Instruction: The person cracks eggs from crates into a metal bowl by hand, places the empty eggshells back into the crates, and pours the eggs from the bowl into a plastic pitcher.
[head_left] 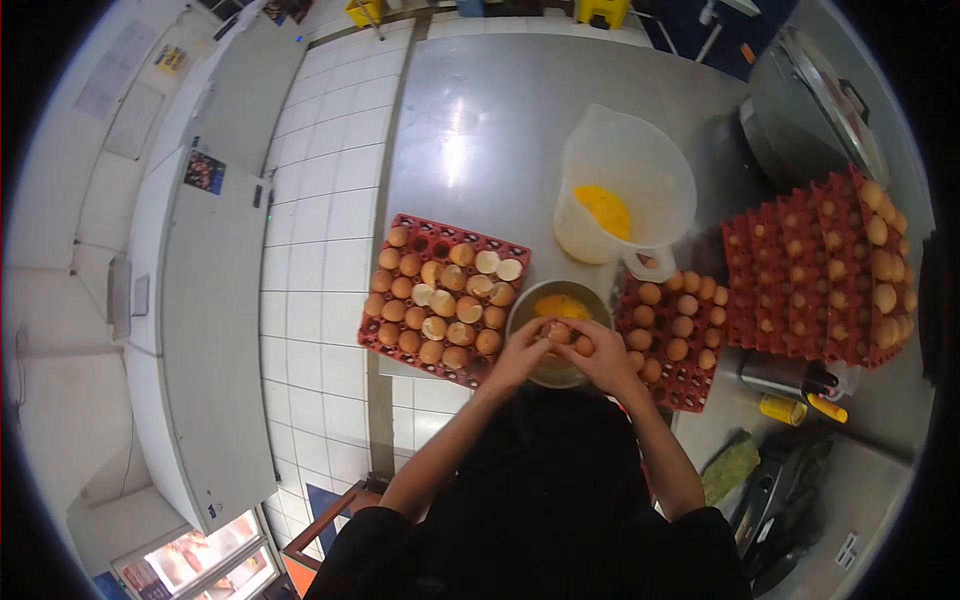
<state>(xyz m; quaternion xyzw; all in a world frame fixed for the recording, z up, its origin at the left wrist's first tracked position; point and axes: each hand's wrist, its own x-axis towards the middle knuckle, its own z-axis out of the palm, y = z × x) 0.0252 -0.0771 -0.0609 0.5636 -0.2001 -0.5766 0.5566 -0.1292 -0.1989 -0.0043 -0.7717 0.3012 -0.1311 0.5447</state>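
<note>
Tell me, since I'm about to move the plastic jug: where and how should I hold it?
Grip the jug by its handle, preferably with the right hand, coming from the near side: the loop juts toward the person. Eggs sit close by, so go carefully; lift level, since yellow liquid lies inside.

Bare forearms (pixel 446 441) converge; left hand (pixel 519 356) and right hand (pixel 606 362) curl inward, close together.

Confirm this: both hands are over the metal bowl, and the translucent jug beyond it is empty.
Not empty: the head view shows yellow contents inside the translucent jug. The rest stands: the left hand and right hand are over the metal bowl, with the jug beyond it.
</note>
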